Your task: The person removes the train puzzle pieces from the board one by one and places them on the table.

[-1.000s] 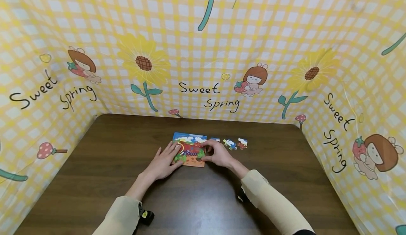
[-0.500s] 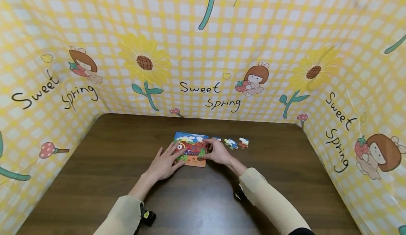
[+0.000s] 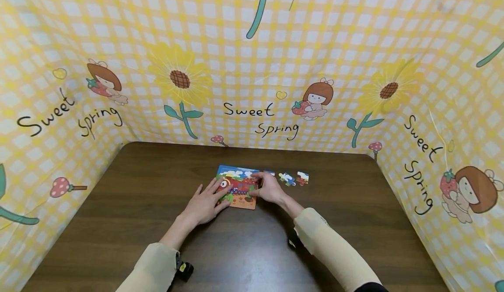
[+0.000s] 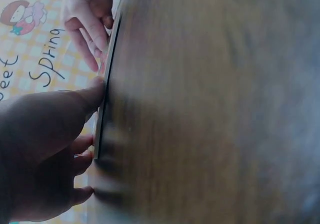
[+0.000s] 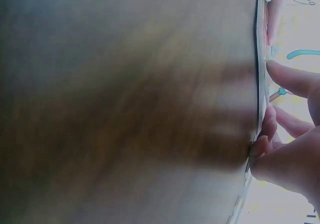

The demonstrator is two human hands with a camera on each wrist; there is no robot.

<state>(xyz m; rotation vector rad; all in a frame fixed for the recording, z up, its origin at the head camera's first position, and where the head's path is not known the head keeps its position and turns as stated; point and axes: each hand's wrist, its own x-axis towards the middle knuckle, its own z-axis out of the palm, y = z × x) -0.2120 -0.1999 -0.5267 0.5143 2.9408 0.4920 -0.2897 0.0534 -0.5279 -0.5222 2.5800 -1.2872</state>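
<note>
A jigsaw puzzle (image 3: 242, 201) lies on the table, its picture showing a red creature, clouds, green plants and orange ground. My left hand (image 3: 201, 205) rests on its left side with the fingers spread; in the left wrist view its thumb (image 4: 95, 91) touches the near edge. My right hand (image 3: 271, 190) is bent over the right edge, thumb and index finger on either side of a puzzle piece that they partly hide. In the right wrist view the thumb (image 5: 290, 78) touches the puzzle's top, and other fingers (image 5: 260, 146) curl down beside its edge.
To the right lie loose puzzle pieces: one with clouds (image 3: 287, 178), one with white and red (image 3: 302, 178), and one partly hidden behind my right hand. The dark wooden table (image 3: 157, 165) is enclosed by a yellow checked cloth (image 3: 244, 73).
Both hands stay almost in place on the puzzle. The puzzle's right edge has tipped very slightly nearer; the view itself has shifted a little.
</note>
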